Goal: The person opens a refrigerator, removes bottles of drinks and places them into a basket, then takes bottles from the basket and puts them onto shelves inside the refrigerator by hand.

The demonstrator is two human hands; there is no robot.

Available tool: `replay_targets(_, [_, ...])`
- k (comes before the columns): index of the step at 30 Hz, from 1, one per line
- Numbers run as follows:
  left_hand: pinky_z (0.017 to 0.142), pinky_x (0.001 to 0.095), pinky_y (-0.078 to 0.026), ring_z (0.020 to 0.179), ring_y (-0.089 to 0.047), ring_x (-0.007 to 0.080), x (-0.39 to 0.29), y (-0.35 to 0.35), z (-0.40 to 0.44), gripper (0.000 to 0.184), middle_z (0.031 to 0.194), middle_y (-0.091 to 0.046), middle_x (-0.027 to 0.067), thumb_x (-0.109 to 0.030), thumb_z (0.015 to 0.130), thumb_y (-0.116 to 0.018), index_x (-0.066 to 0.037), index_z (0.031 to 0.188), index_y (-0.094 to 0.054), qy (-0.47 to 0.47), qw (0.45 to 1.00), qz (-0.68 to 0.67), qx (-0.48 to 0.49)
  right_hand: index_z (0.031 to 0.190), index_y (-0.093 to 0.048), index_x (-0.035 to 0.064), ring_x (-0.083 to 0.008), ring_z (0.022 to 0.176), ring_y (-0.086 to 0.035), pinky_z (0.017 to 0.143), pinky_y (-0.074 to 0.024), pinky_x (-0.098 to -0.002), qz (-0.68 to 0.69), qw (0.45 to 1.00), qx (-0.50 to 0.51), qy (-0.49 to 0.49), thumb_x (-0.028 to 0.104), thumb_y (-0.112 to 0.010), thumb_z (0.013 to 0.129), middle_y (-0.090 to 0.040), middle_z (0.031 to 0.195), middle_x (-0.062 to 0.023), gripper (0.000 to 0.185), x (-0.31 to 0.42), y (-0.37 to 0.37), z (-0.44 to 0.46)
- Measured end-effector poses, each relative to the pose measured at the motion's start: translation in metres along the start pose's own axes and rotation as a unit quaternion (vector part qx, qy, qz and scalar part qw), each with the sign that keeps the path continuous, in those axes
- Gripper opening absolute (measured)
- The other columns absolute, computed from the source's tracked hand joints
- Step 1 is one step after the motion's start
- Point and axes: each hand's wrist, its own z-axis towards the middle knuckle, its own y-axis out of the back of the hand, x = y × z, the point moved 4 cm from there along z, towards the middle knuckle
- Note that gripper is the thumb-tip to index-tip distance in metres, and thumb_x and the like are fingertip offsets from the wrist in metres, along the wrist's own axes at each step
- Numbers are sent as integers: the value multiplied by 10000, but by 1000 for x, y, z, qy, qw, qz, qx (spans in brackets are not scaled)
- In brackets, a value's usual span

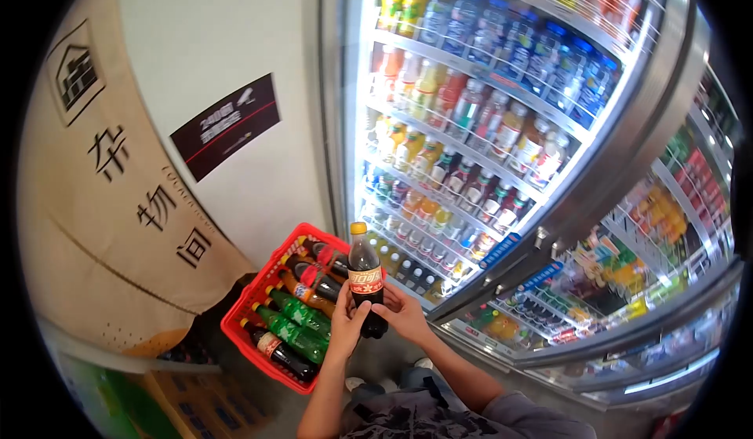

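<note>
Both my hands hold a cola bottle (365, 270) with a yellow cap, dark liquid and a red-and-gold label. It stands nearly upright in front of me. My left hand (347, 321) grips its lower left side, thumb on the front. My right hand (402, 313) closes on the lower right side. Just left of the hands is a red basket (249, 355) holding several bottles on their sides. Among them are green bottles (290, 333), an orange drink bottle (304, 294) and dark cola bottles (280, 351).
A lit drinks fridge (463, 125) with several shelves of bottles stands ahead. Its glass door (620, 227) swings out on the right. A white wall (227, 39) and a beige curtain (94, 227) with printed characters are on the left. Cardboard boxes (196, 404) sit at lower left.
</note>
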Motion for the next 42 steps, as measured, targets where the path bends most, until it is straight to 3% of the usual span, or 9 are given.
replay_targets(7, [1035,308,-397,1231,-508,189,24,-96,23,744,1365,-506,139,-34,885,-676,15,1496,-254,50,986,-8,158,1413,-466,62,-218,1105,-636,961,-496,-344,-232,963,-117,71,246,-726,873,-654,1203,-175,628,65,90,-39])
replay_targets(14, [1026,302,-399,1220,-515,178,64,-198,25,764,1369,-512,126,-58,885,-683,30,1500,-239,82,967,-62,233,1371,-526,85,-263,974,-667,835,-511,-331,-331,915,-188,133,262,-709,884,-670,1152,-167,549,108,188,-86])
replay_targets(19, [964,276,-423,1176,-535,154,92,-244,22,722,1339,-538,95,-71,899,-665,18,1493,-265,81,964,-57,248,1109,-648,19,-83,800,-607,684,-473,-246,-246,846,-434,189,146,-649,917,-708,979,-54,230,131,258,-121])
replay_targets(24, [889,257,-444,1127,-552,131,116,-268,24,663,1320,-556,65,-71,913,-642,2,1480,-305,66,965,-37,251,1069,-630,4,-152,806,-627,747,-495,-287,-352,768,-489,217,199,-690,893,-670,939,-103,269,130,319,-125])
replay_targets(26, [931,263,-431,1152,-546,138,111,-277,19,687,1326,-554,71,-67,905,-651,5,1487,-293,66,965,-46,249,1030,-640,-4,-153,769,-610,699,-487,-295,-366,769,-478,215,239,-696,895,-659,864,-99,283,127,324,-121])
replay_targets(28, [956,267,-421,1170,-539,144,110,-281,17,701,1333,-549,77,-60,899,-656,9,1490,-286,64,966,-44,246,958,-652,-10,-159,734,-591,637,-467,-311,-328,840,-431,32,306,-670,916,-642,786,-100,319,124,326,-107])
replay_targets(31, [1025,286,-385,1216,-515,162,111,-280,22,740,1365,-524,102,-44,879,-678,27,1494,-273,74,960,-28,268,675,-508,68,-119,632,-472,617,-381,-289,-68,916,-384,89,462,-448,1008,-508,635,-8,519,107,334,-81])
replay_targets(35, [1031,292,-378,1213,-512,160,106,-285,23,762,1371,-519,106,-48,873,-691,33,1497,-262,87,950,-28,298,618,-386,141,-110,563,-356,576,-320,-276,13,916,-396,70,432,-430,1011,-360,586,31,491,101,334,-77])
replay_targets(42, [1054,304,-369,1251,-487,171,86,-262,15,756,1405,-482,127,-31,883,-676,40,1499,-244,102,941,4,323,580,-405,118,-97,506,-348,500,-266,-290,-20,859,-505,78,382,-451,992,-357,535,20,492,95,331,-72])
